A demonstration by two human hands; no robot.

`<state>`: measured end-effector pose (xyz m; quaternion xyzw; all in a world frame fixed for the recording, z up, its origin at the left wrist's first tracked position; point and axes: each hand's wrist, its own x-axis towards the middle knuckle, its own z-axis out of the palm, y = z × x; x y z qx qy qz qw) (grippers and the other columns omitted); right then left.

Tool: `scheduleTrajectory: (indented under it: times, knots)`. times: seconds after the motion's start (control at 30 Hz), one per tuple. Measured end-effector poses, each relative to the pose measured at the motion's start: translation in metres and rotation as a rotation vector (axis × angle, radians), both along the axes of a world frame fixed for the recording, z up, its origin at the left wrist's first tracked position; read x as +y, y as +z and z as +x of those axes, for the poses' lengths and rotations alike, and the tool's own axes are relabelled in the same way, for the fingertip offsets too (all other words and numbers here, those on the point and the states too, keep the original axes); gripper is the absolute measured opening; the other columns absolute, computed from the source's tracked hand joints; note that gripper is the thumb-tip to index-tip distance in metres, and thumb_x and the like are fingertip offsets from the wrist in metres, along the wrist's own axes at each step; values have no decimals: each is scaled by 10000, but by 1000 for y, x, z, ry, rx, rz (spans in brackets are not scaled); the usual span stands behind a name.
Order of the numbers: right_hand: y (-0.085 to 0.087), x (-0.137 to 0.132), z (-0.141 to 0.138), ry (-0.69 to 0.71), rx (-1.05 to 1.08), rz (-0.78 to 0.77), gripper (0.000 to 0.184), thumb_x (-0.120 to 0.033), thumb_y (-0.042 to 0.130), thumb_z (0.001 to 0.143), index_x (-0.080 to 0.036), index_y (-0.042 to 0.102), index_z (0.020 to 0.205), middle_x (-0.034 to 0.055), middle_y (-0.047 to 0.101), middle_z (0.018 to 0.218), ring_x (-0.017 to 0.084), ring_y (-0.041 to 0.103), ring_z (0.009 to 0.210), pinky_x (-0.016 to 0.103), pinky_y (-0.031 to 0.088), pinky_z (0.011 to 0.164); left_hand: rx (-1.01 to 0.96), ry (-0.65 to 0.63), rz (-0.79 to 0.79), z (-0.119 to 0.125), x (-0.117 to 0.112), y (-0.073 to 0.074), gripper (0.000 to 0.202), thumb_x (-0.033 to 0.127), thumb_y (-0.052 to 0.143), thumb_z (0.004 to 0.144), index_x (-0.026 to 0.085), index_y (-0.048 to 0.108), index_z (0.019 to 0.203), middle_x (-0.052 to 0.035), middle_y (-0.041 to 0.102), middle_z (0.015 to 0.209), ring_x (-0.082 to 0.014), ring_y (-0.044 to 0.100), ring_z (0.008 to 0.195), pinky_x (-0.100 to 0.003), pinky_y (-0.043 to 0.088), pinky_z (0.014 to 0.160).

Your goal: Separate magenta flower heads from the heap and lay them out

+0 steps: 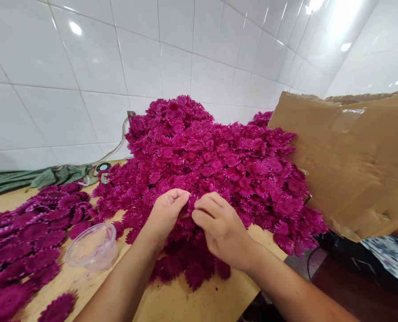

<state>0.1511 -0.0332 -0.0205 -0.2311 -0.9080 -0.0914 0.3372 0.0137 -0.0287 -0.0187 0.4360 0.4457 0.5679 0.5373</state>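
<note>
Both my hands meet in front of a big heap of magenta artificial flower heads [199, 152]. My left hand [168, 209] has its thumb and forefinger pinched together at the heap's front edge. Close beside it, a small gap apart, my right hand [219, 223] is closed with fingers curled. A magenta flower piece [192, 203] shows between the two hands; the fingers hide most of it, and the exact grip is not clear. Below the hands, more flower heads [195, 264] lie on the tan tabletop [185, 304].
At left stands a clear plastic tub [91, 243] beside spread flower discs [34, 241]. A green cloth [51, 176] lies along the white tiled wall [85, 67], where a cable [121, 138] hangs. A cardboard sheet [353, 156] leans at right. Patterned fabric [389, 257] appears behind it.
</note>
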Motion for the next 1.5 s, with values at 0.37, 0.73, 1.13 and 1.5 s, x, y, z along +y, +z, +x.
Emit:
scheduleTrajectory:
  times: [0.37, 0.73, 1.13, 1.5]
  knots:
    - [3, -9, 22, 15, -82, -210, 223, -48, 358, 772, -175, 523, 693, 53, 568, 744, 162, 484, 719, 315, 452, 706, -78, 255, -20, -14, 9, 2, 326, 429, 670, 568, 162, 503, 653, 52, 535, 543, -69, 499, 454, -174, 362, 439]
    - [-1, 15, 26, -246, 352, -428, 248, -259, 454, 831, -129, 575, 1004, 101, 602, 885, 169, 569, 747, 327, 494, 711, 135, -35, 1, 5, 4, -9, 237, 355, 679, 563, 150, 563, 596, 38, 536, 517, -79, 457, 478, -200, 360, 473]
    - [6, 27, 0, 76, 488, -1059, 108, -269, 558, 708, -163, 537, 707, -22, 521, 615, 91, 468, 564, 236, 403, 565, 328, -31, 80, 3, 7, -18, 405, 546, 516, 641, 192, 380, 500, 82, 311, 440, -60, 264, 417, -208, 209, 404]
    - [0, 49, -6, -168, 844, -769, 104, -255, 507, 662, -183, 476, 594, -51, 426, 517, 94, 383, 503, 236, 313, 512, 212, 28, 148, 10, 2, -13, 390, 509, 478, 709, 188, 437, 492, 43, 440, 431, -93, 396, 436, -226, 331, 473]
